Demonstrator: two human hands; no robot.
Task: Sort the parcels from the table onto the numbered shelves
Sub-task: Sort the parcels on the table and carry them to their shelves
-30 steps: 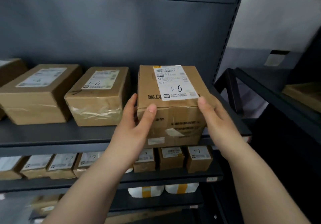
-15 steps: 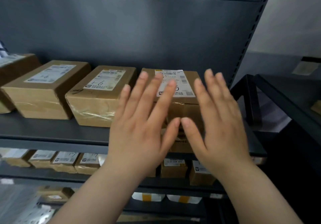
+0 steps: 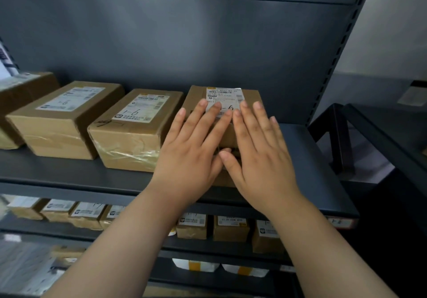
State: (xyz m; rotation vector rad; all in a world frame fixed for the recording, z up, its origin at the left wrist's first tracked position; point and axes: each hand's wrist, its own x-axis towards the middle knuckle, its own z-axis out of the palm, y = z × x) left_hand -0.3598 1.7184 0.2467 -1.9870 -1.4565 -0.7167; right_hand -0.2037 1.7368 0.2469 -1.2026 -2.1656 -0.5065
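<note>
On the dark shelf point(image 3: 69, 175), left hand point(image 3: 191, 154) and right hand point(image 3: 261, 156), grip open, press the parcel point(image 3: 253, 95); uneven pushing could skew it into the neighbour box point(image 3: 129, 140).

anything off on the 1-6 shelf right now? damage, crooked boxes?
Minor only. The middle parcel has wrinkled clear tape across its front face and a pen scribble near its top left corner. The parcel under the hands seems to sit further forward than its neighbours, though the left hand and right hand hide its front.
</note>
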